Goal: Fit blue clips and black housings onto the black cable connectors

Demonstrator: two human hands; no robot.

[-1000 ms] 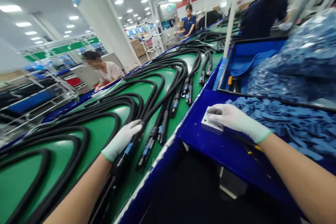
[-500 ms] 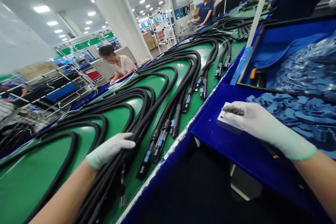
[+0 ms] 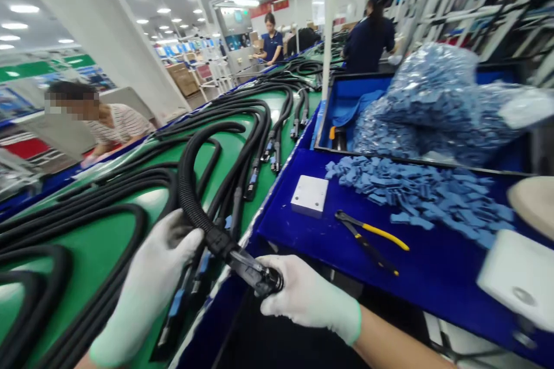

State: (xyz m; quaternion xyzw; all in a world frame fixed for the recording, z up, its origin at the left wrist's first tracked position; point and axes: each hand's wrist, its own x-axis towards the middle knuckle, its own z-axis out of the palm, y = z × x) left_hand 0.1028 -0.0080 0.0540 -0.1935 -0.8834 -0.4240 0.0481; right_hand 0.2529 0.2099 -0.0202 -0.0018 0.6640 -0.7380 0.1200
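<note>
A black corrugated hose (image 3: 194, 196) arches above the green conveyor, its end pointing toward me over the blue edge. My right hand (image 3: 298, 291), in a white glove, grips the hose's clear-and-black end fitting (image 3: 251, 268) between thumb and fingers. My left hand (image 3: 158, 268), gloved too, is curled against the hose just behind that fitting; its thumb lies at the hose's side and its fingertips are partly hidden. Beneath, more hose ends with blue clips (image 3: 176, 303) lie on the belt.
Right of the conveyor (image 3: 162, 248), a blue table (image 3: 277, 222) bears a metal block (image 3: 310, 193), yellow-handled pliers (image 3: 376, 233) and a heap of blue clips (image 3: 415, 193). Behind stands a bin with bagged clips (image 3: 433, 92). A person in stripes (image 3: 121, 124) works across the belt.
My right hand has left the metal block and taken hold of a hose's end fitting. The hose is raised from the belt, with my left hand at it. The view has swung right.
</note>
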